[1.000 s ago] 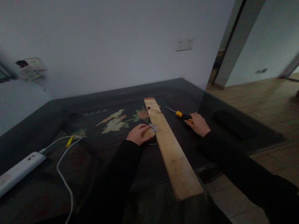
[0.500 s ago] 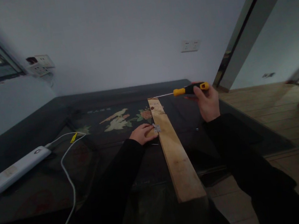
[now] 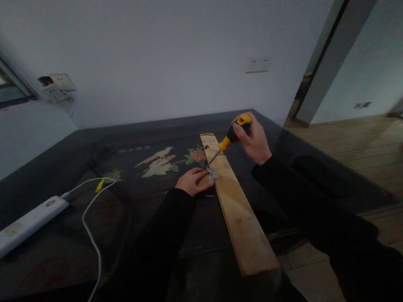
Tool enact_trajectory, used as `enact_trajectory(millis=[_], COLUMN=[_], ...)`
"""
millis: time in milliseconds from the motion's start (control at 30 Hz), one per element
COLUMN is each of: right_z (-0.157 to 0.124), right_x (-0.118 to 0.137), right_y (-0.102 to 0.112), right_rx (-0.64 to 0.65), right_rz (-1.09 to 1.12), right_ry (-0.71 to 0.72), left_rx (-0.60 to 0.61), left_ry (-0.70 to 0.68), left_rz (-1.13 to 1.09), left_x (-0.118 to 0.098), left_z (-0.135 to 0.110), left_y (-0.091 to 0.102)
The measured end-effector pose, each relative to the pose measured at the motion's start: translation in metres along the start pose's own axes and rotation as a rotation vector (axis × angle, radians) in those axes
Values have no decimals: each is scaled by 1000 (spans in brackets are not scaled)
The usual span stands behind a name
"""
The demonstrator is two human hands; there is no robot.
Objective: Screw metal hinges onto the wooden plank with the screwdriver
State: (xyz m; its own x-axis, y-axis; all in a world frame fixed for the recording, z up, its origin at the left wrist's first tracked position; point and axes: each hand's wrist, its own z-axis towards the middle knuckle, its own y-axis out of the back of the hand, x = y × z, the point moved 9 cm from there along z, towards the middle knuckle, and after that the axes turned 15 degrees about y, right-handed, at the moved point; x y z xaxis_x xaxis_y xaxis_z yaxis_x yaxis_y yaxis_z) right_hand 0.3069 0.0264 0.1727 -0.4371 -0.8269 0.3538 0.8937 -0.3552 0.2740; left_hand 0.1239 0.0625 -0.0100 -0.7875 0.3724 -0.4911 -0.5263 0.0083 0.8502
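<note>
My right hand point(image 3: 253, 139) is wrapped around the yellow-and-black handle of a screwdriver point(image 3: 225, 142). Its shaft slants down to the left, and the tip is at a small metal hinge point(image 3: 213, 174) on the edge of a long wooden plank point(image 3: 240, 210). My left hand point(image 3: 193, 181) is closed beside the hinge, thumb and forefinger around a small wooden piece point(image 3: 204, 181) against the plank's left side. A small shiny bit, perhaps a screw, shows by the forefinger at the screwdriver tip. A thin metal piece point(image 3: 209, 196), possibly another screw, lies just below my left hand.
The plank lies lengthwise on a dark table point(image 3: 150, 211) with a bird-and-flower picture, its near end over the front edge. On the left is a white power strip point(image 3: 25, 226) with a white cord point(image 3: 94, 240). A wall point(image 3: 160, 53) stands behind.
My right hand has brought the screwdriver left and down from the plank's far end, tilting its tip to the hinge. My left hand stays in place.
</note>
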Motion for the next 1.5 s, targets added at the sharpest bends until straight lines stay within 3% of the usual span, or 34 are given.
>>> enact_trajectory(millis=[633, 800, 1100, 1267, 1500], right_z=[1, 15, 51, 53, 61], right_x=[5, 11, 55, 66, 52], right_y=[-14, -36, -106, -130, -141], right_rx=[132, 346, 862, 1052, 1251], right_rz=[-54, 10, 12, 198, 282], right_ry=[-1, 28, 241, 142, 24], left_rx=[5, 12, -8, -6, 3], left_ry=[9, 11, -28, -24, -33], left_rz=[6, 15, -8, 1, 11], left_x=[-2, -3, -1, 1, 1], left_z=[-1, 1, 1, 1, 0], left_y=[1, 1, -2, -3, -3])
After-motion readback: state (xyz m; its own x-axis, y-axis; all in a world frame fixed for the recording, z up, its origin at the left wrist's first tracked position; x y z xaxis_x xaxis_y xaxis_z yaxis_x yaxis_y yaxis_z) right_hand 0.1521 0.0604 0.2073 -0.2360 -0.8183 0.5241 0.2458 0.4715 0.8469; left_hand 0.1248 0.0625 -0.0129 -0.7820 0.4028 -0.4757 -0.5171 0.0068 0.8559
